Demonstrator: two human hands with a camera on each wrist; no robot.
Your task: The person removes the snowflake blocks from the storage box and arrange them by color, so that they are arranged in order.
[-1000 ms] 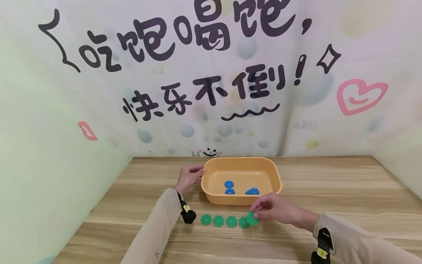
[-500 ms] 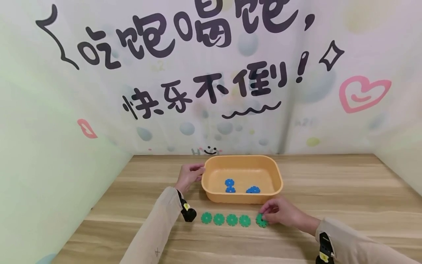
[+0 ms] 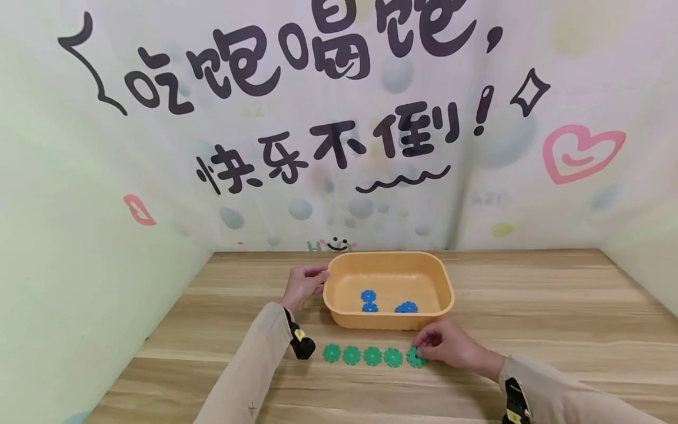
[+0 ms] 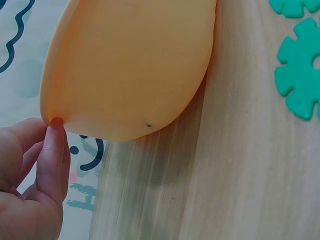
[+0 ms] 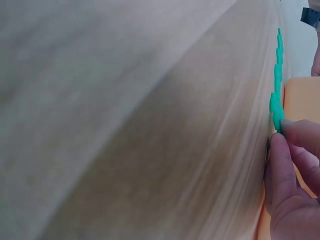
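Note:
My left hand pinches the left rim of an orange plastic basin; the left wrist view shows thumb and fingers at that rim. With thumb and fingers, my right hand holds the edge of a green notched snowflake disc, low over the table at the right end of a row. That row is several flat green discs lined up in front of the basin. In the right wrist view the held disc appears nearly edge-on, its near edge covered by the fingertips.
Inside the basin lie several blue snowflake discs, partly hidden by the front wall; more blue pieces sit to the right. A wood-grain table carries everything. Behind it hangs a printed cloth.
The green disc in my right hand overlapped the row's last disc, then moved right and down to the table, and now sits slightly back left, closer to the row. My left hand stays put.

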